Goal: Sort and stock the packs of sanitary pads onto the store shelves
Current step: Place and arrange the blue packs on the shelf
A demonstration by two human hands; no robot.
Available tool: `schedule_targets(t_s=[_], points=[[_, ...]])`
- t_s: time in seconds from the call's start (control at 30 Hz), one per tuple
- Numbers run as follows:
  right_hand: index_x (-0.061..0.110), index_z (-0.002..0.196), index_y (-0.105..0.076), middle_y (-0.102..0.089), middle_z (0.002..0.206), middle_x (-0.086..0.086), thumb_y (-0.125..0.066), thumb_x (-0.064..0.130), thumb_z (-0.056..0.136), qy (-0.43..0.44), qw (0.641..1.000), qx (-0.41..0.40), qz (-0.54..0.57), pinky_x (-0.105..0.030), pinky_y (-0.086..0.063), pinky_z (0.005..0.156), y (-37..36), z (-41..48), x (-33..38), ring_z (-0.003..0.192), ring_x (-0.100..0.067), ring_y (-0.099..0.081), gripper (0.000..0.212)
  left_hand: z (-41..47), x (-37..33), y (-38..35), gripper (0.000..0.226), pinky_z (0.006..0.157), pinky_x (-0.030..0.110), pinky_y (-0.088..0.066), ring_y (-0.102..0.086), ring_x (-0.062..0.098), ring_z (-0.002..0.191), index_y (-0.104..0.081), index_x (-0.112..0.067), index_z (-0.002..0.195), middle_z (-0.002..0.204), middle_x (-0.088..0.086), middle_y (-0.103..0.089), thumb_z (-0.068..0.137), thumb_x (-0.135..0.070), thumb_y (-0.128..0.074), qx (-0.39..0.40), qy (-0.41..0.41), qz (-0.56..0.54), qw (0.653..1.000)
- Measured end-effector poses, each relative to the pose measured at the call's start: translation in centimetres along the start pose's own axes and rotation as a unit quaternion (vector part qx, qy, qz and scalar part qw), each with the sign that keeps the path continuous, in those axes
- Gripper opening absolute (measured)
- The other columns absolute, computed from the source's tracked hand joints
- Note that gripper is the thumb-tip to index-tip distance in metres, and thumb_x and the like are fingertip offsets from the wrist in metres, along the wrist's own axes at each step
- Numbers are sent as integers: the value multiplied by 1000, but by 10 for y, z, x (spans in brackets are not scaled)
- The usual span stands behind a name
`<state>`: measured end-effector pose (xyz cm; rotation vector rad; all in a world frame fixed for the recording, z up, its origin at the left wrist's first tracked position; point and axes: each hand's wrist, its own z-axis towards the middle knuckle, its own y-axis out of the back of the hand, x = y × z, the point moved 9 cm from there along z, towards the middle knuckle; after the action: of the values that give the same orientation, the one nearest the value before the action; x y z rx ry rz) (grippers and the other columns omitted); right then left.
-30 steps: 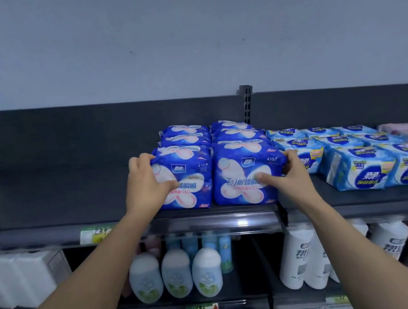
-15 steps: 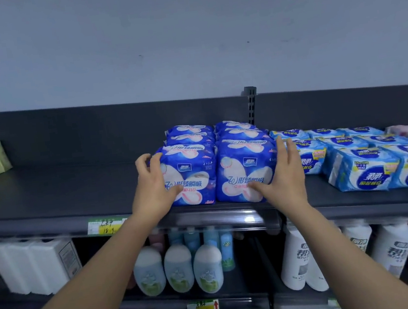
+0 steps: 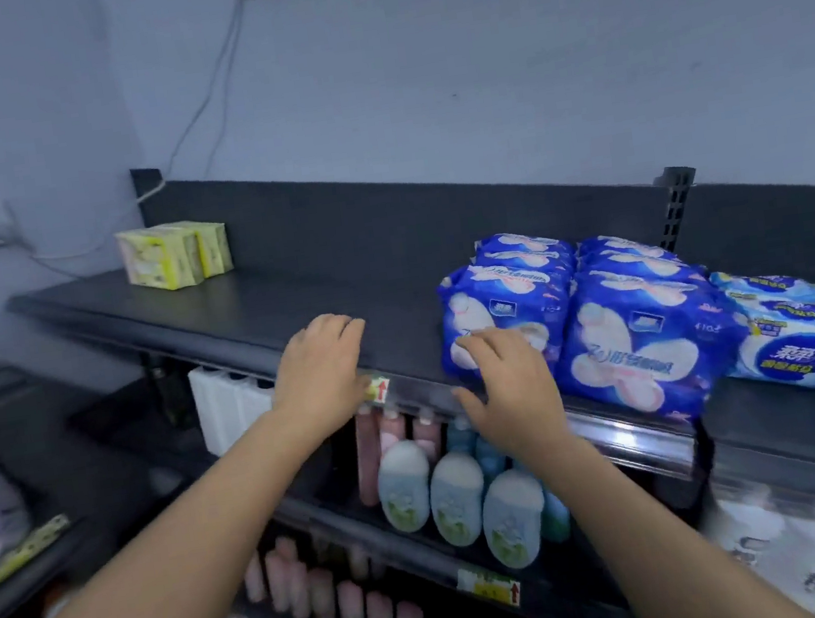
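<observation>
- Resting at the front lip of the black metal top shelf (image 3: pixel 290 298): left grip (image 3: pixel 320 372), fingers loosely curled, holding nothing.
- Right grip (image 3: pixel 506 389) at the same lip, fingers spread and relaxed, tips against the nearest of the dark-blue plastic pad packs (image 3: pixel 625 326); nothing held.
- Dark-blue packs stand in two rows on the shelf's right half.
- Light-blue pad packs (image 3: pixel 793 341) farther right on the shelf; yellow-green packs (image 3: pixel 165 255) at its left end.
- Pale rounded bottles (image 3: pixel 458 494) below the shelf.
</observation>
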<state>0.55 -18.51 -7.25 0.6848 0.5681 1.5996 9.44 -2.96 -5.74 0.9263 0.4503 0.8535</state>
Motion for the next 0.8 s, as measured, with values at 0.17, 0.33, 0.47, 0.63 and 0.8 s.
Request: schedule_targets(t_s=[0.17, 0.33, 0.47, 0.63, 0.8], points=[[12, 110, -63, -61, 108, -6, -75, 27, 73, 43, 992, 119, 15, -41, -47, 80, -64, 8, 72, 101, -33, -58, 42, -58, 80, 10, 51, 103, 35, -34, -41, 21, 128, -44, -17, 129, 132, -1, -49, 87, -40, -62, 59, 80, 113, 988], [19, 133, -46, -48, 131, -4, -63, 42, 85, 101, 971, 217, 15, -38, -38, 99, -110, 13, 164, 123, -26, -43, 56, -132, 167, 41, 56, 108, 37, -30, -38, 21, 131, -42, -15, 134, 137, 1, -46, 85, -35, -62, 99, 179, 162, 965], [19, 136, -44, -47, 133, -5, -64, 45, 86, 155, 954, 248, 60, -37, -38, 101, -128, 15, 260, 125, -27, -42, 60, -201, 228, 84, 53, 102, 37, -35, -45, 25, 126, -50, -12, 127, 131, 5, -52, 80, -30, -65, 104, 246, 191, 945], [20, 140, -39, -44, 137, -5, -63, 45, 87, 238, 934, 248, 99, -37, -36, 102, -130, 9, 394, 128, -27, -39, 63, -294, 295, 150, 51, 101, 37, -40, -49, 25, 123, -53, -13, 124, 126, 4, -56, 79, -30, -69, 100, 326, 233, 911], [19, 132, -44, -47, 131, -6, -64, 39, 84, 304, 910, 250, 134, -36, -36, 96, -118, -10, 531, 125, -28, -42, 56, -392, 356, 222, 59, 107, 34, -32, -38, 19, 133, -39, -17, 138, 139, -2, -45, 88, -41, -61, 112, 398, 283, 865]])
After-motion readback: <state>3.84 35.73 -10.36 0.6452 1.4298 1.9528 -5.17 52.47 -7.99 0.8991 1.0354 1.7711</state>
